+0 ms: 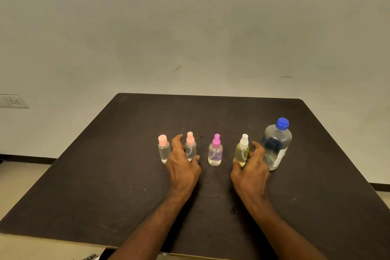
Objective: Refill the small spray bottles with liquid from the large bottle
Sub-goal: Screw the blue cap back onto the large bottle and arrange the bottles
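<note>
I am looking down at a dark table [105,175] where four small spray bottles are standing in a row with the large bottle [275,145] at the right end, its blue cap [282,123] screwed on; lining them up like this is probably keeping every neck within easy reach of the pour. My left hand [182,163] is curling around the peach-nozzled bottle [190,146], thumb on the right side and fingers rising on the left, though I cannot tell whether the fingers are actually pressing the plastic or just cupping near it. My right hand [251,172] is closing on the yellowish bottle [242,151] with the white sprayer, thumb at its base and fingers wrapping behind, which reads to me as a light hold rather than a firm squeeze. The pink-capped bottle [163,149] at the far left and the magenta-topped bottle [215,152] in the middle are standing untouched. All tops are on, so I am judging that no refilling has begun. The lower bodies of both gripped bottles are hiding behind my hands, and liquid levels are hard to read through the clear plastic. The large bottle's label is too blurred to make out. A wall socket [13,101] is sitting at the left edge.
</note>
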